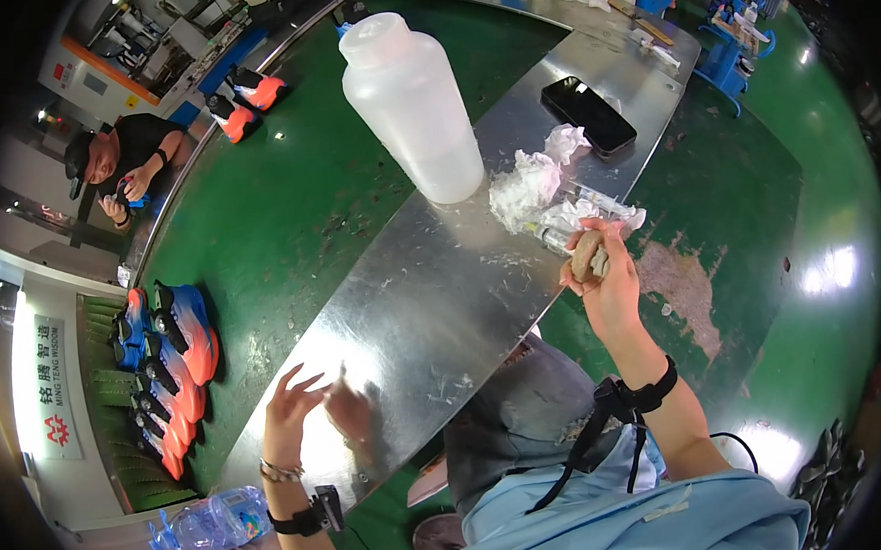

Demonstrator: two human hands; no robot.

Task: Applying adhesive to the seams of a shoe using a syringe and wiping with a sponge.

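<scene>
My right hand (610, 281) is closed around a rounded tan lump (589, 255), at the metal strip's near edge. I cannot make out exactly what the lump is. Just beyond it lie crumpled white tissues (526, 186) and a clear syringe-like tube (555, 237). With fingers apart and nothing in them, my left hand (290, 412) hovers over the shiny metal strip (412, 306), its reflection showing beside it. A large white translucent plastic bottle (412, 112) with some liquid stands farther back between the hands.
A black phone (589, 116) lies beyond the tissues. Orange-and-blue sneakers (185, 333) stand in a row at the left, with more shoes (233, 117) farther back. Plastic bottles (214, 521) lie at lower left. Across the belt, a person (126, 167) handles a shoe.
</scene>
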